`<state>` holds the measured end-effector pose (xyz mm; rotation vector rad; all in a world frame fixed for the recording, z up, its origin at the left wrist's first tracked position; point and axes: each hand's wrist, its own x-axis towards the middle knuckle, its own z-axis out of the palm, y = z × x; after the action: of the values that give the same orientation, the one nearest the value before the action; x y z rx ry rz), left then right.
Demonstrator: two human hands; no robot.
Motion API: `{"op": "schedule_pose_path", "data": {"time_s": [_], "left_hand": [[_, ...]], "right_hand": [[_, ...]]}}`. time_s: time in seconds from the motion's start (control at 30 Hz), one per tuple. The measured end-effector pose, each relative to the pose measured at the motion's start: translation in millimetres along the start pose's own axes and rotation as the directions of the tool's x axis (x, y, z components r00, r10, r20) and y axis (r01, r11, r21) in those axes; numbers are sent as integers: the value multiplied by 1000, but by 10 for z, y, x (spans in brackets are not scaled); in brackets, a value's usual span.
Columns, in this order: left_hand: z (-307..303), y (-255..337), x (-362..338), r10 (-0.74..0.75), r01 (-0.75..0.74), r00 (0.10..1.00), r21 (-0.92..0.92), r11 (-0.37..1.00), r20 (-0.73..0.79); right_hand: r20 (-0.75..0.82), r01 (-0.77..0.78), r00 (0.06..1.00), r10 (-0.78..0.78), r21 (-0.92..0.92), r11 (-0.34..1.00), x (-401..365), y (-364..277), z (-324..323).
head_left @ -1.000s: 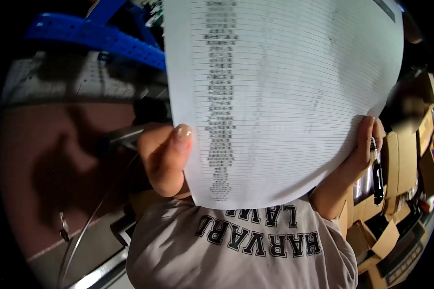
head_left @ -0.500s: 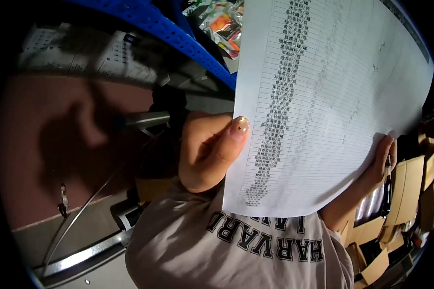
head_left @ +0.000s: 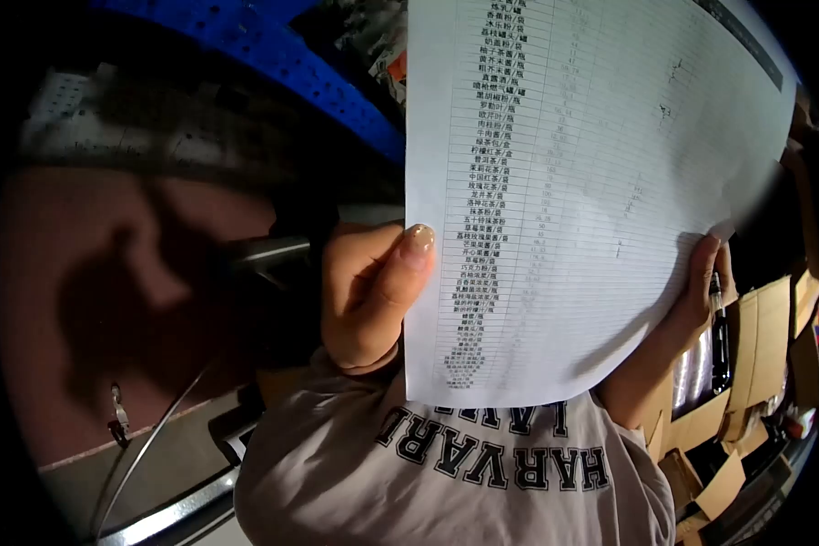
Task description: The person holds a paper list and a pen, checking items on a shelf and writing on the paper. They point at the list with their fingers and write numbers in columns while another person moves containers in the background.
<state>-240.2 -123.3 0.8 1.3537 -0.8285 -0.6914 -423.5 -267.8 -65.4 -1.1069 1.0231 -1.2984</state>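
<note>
A large printed sheet of paper [head_left: 564, 200], covered with a table of Chinese item names and a few handwritten marks, is held up in front of my chest. At its left edge my left hand [head_left: 369, 296] is closed, the thumb with a glittery nail pressed on the front of the page. My right hand [head_left: 692, 300] grips the right edge, its fingers mostly hidden behind the sheet. A black pen [head_left: 720, 346] hangs down alongside my right hand, seemingly held in it. Below the page shows my grey shirt [head_left: 482, 510] with dark lettering.
Opened cardboard boxes [head_left: 760, 346] stand at the right, with clear plastic-wrapped goods [head_left: 693, 373] by them. A blue perforated shelf beam [head_left: 273, 55] crosses the upper left. At the left are a reddish-brown surface [head_left: 200, 364] with shadows on it and a thin cable [head_left: 159, 428].
The sheet and both hands have shifted slightly left in view, and the page stands a little more upright. Both hands keep their hold.
</note>
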Motion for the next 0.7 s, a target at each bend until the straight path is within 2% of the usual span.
{"op": "schedule_pose_path", "data": {"time_s": [0.1,0.13,0.17,0.2,0.33,0.43,0.47,0.5,0.53,0.57,0.6,0.63,0.67,0.7], "left_hand": [[-46,-56,-54,-47,47,999,-20,999,-18],[-49,-67,-62,-11,10,1000,-15,1000,-19],[-52,-77,-71,26,-26,999,-11,1000,-21],[-56,-108,-48,103,-103,994,2,995,-29],[-127,-188,-48,164,-162,986,50,985,-27],[-117,-276,-69,103,-101,994,30,994,-46],[-140,-310,-49,63,-61,997,36,997,-52],[-169,-295,7,38,-36,998,46,998,-52],[-150,-230,93,157,-136,980,164,977,-121],[-179,-259,161,298,-245,935,256,935,-194],[-244,-169,195,483,-407,860,350,844,-165],[-338,-83,176,646,-543,752,430,721,-133],[-428,-5,140,769,-638,631,496,589,-102],[-459,102,146,817,-702,571,468,536,-79]], "right_hand": [[35,9,999,-11,48,999,58,94,46],[59,1,998,-4,47,999,87,128,37],[-31,-44,999,42,-53,998,64,84,109],[10,-46,999,47,-57,997,79,109,126],[67,-118,990,121,-44,992,59,141,274],[66,-25,997,28,-40,999,32,208,236],[17,54,998,-52,-157,986,79,412,59],[28,126,992,-123,-128,984,34,373,134],[124,241,966,-225,-134,961,81,497,-8],[119,187,979,-168,-169,968,38,610,-100],[117,146,985,-124,-204,968,-52,567,-63],[211,223,961,-177,-215,951,-108,551,-64],[126,147,984,-127,-170,974,-246,558,-4],[27,177,984,-175,-175,969,-355,481,115]]}}
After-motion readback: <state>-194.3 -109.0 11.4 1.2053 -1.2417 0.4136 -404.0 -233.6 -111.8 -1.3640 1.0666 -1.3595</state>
